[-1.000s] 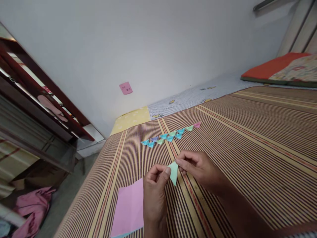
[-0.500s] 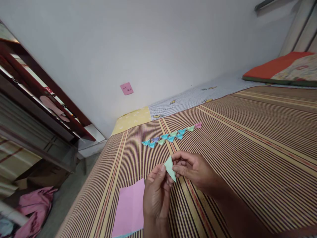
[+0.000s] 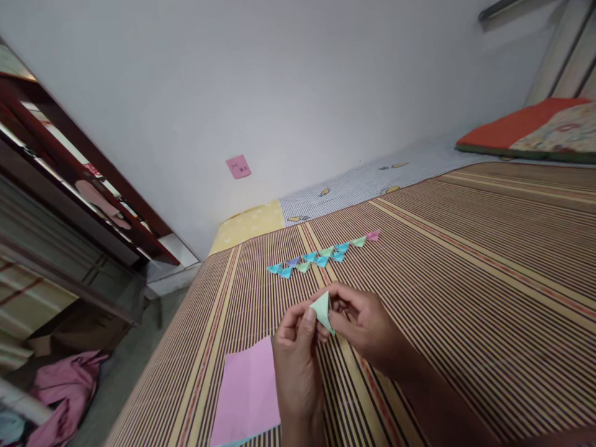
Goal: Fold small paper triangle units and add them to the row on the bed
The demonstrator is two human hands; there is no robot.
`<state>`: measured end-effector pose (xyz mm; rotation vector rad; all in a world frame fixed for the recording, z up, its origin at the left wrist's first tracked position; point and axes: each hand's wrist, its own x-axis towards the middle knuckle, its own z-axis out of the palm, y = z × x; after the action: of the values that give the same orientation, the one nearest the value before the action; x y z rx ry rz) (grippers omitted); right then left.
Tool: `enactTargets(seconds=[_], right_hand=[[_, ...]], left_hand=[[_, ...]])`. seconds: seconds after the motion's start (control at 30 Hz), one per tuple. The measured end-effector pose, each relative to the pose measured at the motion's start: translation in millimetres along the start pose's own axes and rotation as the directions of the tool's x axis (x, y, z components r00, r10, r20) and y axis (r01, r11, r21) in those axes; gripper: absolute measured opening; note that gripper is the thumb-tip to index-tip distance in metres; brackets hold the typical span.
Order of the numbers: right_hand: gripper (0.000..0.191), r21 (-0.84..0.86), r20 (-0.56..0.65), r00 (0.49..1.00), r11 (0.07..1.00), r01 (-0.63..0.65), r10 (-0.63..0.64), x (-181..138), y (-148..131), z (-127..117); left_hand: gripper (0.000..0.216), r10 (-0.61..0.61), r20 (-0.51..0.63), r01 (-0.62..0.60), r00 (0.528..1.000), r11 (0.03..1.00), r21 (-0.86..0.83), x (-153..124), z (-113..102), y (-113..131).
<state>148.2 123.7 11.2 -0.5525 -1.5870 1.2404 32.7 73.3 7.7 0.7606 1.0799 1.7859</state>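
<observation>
A small pale green folded paper triangle [image 3: 321,309] is held up between both hands above the striped mat. My left hand [image 3: 298,347] pinches its left side, thumb on the near face. On the opposite side, my right hand [image 3: 361,316] grips the long edge, its thumb partly behind the paper. Past the hands lie two rows of small folded paper triangles [image 3: 321,262] in blue, green, purple and pink. Beside my left wrist rests a stack of pink paper sheets [image 3: 246,391], with a blue edge showing underneath.
The striped mat [image 3: 433,273] covers the bed. A white wall [image 3: 298,93] bears a pink note [image 3: 238,166]. An orange and floral cushion [image 3: 512,127] lies at the far right. Pink cloth [image 3: 67,391] is on the floor at left, below a dark wooden frame [image 3: 93,155].
The green paper triangle has turned in my fingers, showing a wider face. My right thumb has slid behind its edge, and my left hand has shifted slightly right.
</observation>
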Motion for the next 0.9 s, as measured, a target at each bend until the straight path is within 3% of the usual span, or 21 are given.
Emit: enactTargets(seconds=[0.1,0.23,0.33,0.57,0.7,0.9], right_hand=[[0.025,-0.201,-0.160,0.975,0.972,0.119,-0.153,1,2,6],[0.031,-0.315,-0.226,0.943,0.935,0.164,-0.242,2,4,8],[0.031,-0.245,-0.234,0.949,0.958,0.152,-0.211,1,7,9],[0.027,0.193,-0.137,0.986,0.974,0.118,-0.092,2,3,4],[0.027,0.163,-0.111,0.988,0.979,0.123,-0.106,1,-4,-1],[0.017,-0.041,-0.148,0.975,0.986,0.159,-0.163,0,-1,-2]], left_hand=[[0.022,0.123,-0.067,-0.107,0.990,0.974,0.200,-5,7,2],[0.023,0.124,0.027,-0.126,0.992,0.936,0.328,-11,12,7],[0.019,0.155,0.029,-0.155,0.988,0.922,0.354,-12,13,7],[0.011,0.221,0.008,-0.205,0.975,0.889,0.408,-15,13,9],[0.007,0.223,-0.013,-0.199,0.975,0.890,0.410,-15,11,10],[0.017,0.171,-0.034,-0.152,0.985,0.940,0.306,-12,12,8]])
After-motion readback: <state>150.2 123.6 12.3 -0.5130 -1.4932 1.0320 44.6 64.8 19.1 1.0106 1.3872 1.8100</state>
